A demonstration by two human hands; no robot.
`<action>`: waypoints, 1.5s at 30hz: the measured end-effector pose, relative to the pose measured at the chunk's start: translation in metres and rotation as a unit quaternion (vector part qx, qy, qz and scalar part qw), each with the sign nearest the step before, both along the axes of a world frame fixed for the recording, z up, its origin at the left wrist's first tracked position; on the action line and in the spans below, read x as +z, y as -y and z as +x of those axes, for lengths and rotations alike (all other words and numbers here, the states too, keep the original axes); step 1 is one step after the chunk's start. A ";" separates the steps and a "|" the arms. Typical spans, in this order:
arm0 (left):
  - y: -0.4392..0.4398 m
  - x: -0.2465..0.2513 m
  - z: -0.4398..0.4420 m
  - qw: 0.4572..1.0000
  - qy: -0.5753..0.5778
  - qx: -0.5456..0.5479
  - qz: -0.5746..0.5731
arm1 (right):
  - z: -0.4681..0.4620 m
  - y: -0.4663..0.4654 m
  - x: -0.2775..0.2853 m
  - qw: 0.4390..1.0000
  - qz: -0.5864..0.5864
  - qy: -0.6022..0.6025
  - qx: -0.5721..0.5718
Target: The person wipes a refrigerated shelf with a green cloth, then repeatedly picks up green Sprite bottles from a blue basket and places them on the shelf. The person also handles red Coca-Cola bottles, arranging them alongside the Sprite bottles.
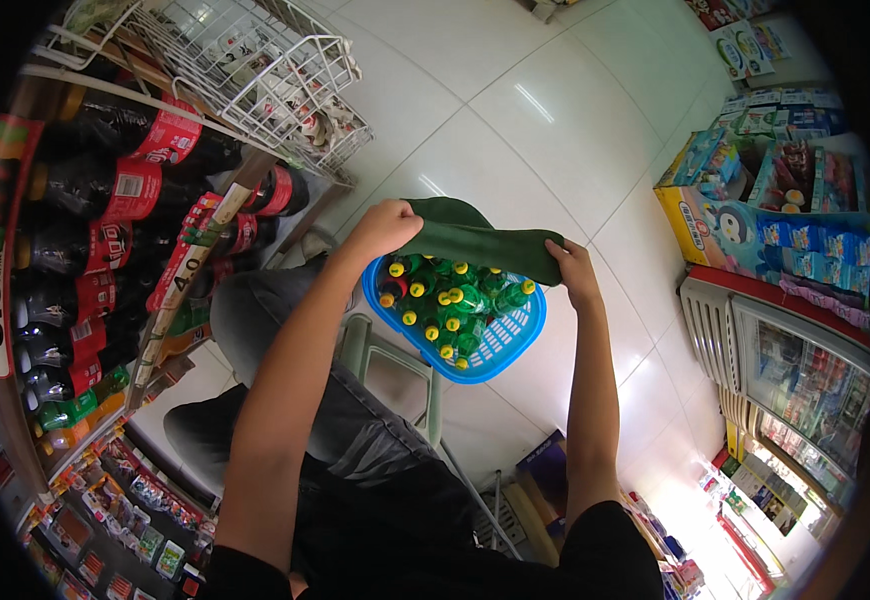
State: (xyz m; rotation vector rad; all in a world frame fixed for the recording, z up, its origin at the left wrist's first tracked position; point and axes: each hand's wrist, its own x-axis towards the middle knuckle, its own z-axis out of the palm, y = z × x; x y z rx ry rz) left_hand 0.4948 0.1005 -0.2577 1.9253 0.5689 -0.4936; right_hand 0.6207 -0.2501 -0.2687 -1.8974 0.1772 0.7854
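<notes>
A dark green cloth (491, 247) is stretched between my two hands, above the far side of a blue plastic basket (501, 369). My left hand (384, 227) grips its left end in a fist. At the right end, my right hand (577, 271) pinches the cloth between thumb and fingers. Inside the basket stand several green plastic bottles (466, 301) with yellow caps. One bottle with a dark body and red label (393, 289) sits at the basket's left side. The cloth hides part of the basket's far rim.
Left is a shelf of cola bottles (104, 247) with price tags. White wire baskets (285, 82) stand beyond it. A pale green plastic stool (435, 405) is by my legs. Boxed goods (750, 202) top a chest freezer (795, 360) at right. A purple box (543, 480) lies on the floor.
</notes>
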 end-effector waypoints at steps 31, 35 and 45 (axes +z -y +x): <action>0.043 -0.040 -0.115 0.961 -0.206 -0.064 0.176 | -0.220 -0.138 -0.090 0.934 -0.118 0.221 0.256; 0.076 -0.045 -0.128 0.975 -0.146 -0.054 0.156 | -0.232 -0.159 -0.115 0.877 -0.234 0.222 0.356; 0.053 -0.032 -0.143 0.976 -0.171 0.029 0.129 | -0.230 -0.175 -0.131 0.859 -0.235 0.146 0.431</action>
